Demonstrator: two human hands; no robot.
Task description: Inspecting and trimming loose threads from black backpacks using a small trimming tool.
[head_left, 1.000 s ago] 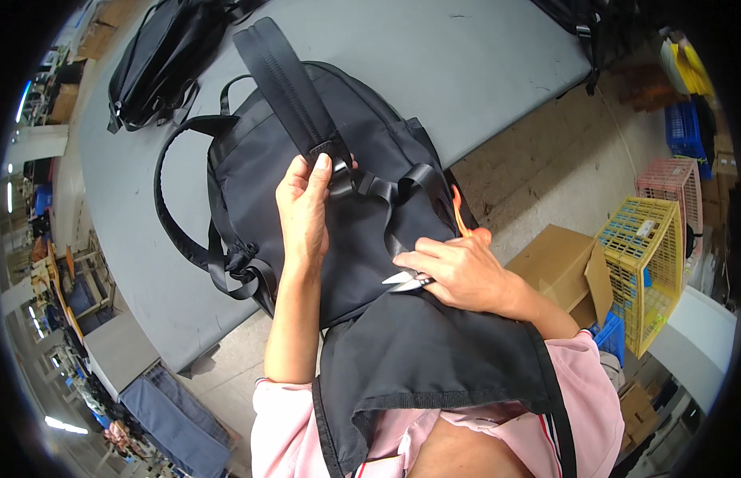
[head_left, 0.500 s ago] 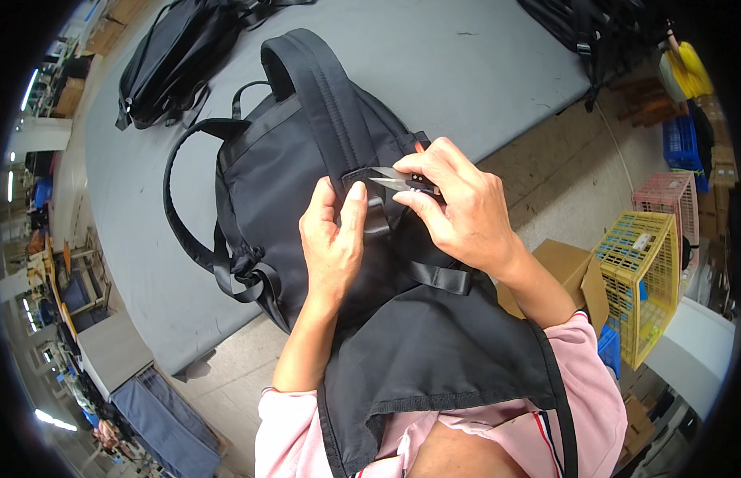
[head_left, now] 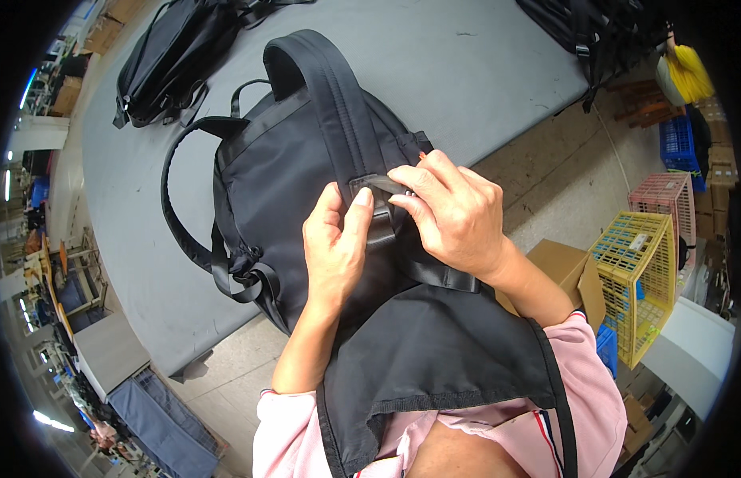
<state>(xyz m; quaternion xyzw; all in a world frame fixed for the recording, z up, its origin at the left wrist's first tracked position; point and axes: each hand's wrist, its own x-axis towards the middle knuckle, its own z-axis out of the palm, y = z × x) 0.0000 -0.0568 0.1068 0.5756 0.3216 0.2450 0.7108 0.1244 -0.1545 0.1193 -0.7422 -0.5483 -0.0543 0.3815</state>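
Note:
A black backpack (head_left: 271, 179) lies on the grey table, its padded shoulder strap (head_left: 342, 103) arching upward and running down to a buckle. My left hand (head_left: 334, 251) pinches the lower end of that shoulder strap between thumb and fingers. Closed around a pair of thread snips (head_left: 378, 182), my right hand (head_left: 462, 211) holds the blades against the strap end, close to my left thumb. Most of the snips' handle is hidden by my fingers. Just below, a black plastic buckle (head_left: 381, 227) hangs by the webbing.
The grey table (head_left: 147, 223) carries another black backpack (head_left: 175, 60) at the far left and more black bags (head_left: 597, 40) at the far right. To the right stand a yellow crate (head_left: 637, 275), a pink crate (head_left: 665, 199) and a cardboard box (head_left: 558, 267).
The snips' blades, parted before, now look closed together at the strap end. My right hand has moved slightly down and its fingers have squeezed in; my left hand keeps its pinch.

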